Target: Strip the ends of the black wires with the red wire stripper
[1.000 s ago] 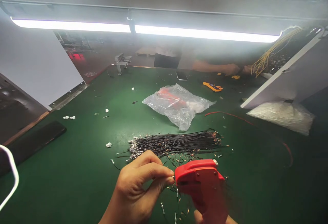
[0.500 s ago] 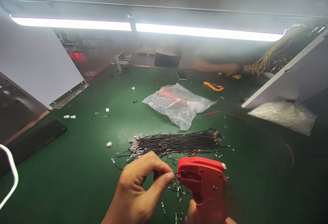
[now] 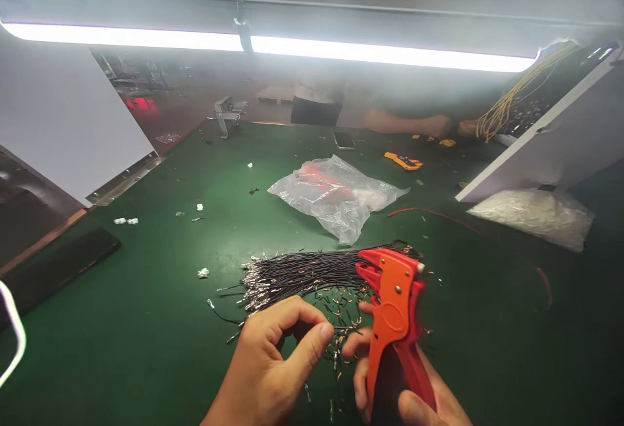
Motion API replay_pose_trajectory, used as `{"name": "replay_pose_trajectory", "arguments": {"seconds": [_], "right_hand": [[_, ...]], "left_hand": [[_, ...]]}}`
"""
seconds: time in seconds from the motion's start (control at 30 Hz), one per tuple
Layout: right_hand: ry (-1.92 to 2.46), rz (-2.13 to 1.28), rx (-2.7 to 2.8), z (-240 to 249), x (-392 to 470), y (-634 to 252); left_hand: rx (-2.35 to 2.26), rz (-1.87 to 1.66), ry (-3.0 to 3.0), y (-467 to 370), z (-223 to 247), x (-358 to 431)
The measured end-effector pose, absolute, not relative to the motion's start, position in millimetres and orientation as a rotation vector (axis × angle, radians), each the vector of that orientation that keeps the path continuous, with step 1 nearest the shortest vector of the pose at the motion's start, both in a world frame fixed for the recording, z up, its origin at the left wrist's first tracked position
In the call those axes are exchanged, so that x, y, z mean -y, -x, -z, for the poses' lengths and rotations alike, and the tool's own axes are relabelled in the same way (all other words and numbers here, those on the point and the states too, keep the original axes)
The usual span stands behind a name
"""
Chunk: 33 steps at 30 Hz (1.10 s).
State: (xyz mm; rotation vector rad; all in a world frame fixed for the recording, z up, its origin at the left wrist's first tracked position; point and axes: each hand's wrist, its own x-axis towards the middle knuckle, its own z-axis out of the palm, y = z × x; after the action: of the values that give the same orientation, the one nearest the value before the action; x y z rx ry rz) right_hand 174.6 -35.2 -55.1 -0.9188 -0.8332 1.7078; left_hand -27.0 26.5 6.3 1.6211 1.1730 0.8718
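A red and orange wire stripper (image 3: 392, 309) stands upright in my right hand (image 3: 363, 354), its jaws apart and pointing left over the right end of a bundle of black wires (image 3: 307, 270). My left hand (image 3: 287, 354) is just left of it, thumb and forefinger pinched on a thin black wire (image 3: 344, 328) whose end sticks out to the right. Many silvery terminals show at the bundle's left end. Small black and copper-coloured clippings (image 3: 341, 309) lie between the bundle and my hands.
Behind the bundle lies a clear plastic bag (image 3: 336, 198) with something red inside. A yellow tool (image 3: 403, 161) and a phone (image 3: 344, 140) are farther back. At the right is a filled bag (image 3: 536, 214). A person's forearm (image 3: 409, 123) rests at the far edge.
The stripper has moved up and tilted more upright, away from the wire end, and its jaws now show apart. My left hand keeps its pinch. The view has shifted slightly.
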Motion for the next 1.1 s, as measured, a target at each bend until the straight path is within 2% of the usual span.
{"name": "replay_pose_trajectory", "arguments": {"seconds": [0.13,0.3,0.57,1.1], "right_hand": [[1.015,-1.633,0.74,52,30,-183],[1.022,-1.615,0.764,46,31,-191],[1.147,-1.48,0.898,54,41,-184],[1.19,-1.597,1.002,40,36,-186]], "left_hand": [[-1.04,-0.925,-1.989,20,10,-22],[-0.9,-0.923,-2.144,6,29,-12],[-0.838,-0.987,-2.175,-4,40,-6],[-0.899,-1.028,-2.084,-6,34,-1]]}}
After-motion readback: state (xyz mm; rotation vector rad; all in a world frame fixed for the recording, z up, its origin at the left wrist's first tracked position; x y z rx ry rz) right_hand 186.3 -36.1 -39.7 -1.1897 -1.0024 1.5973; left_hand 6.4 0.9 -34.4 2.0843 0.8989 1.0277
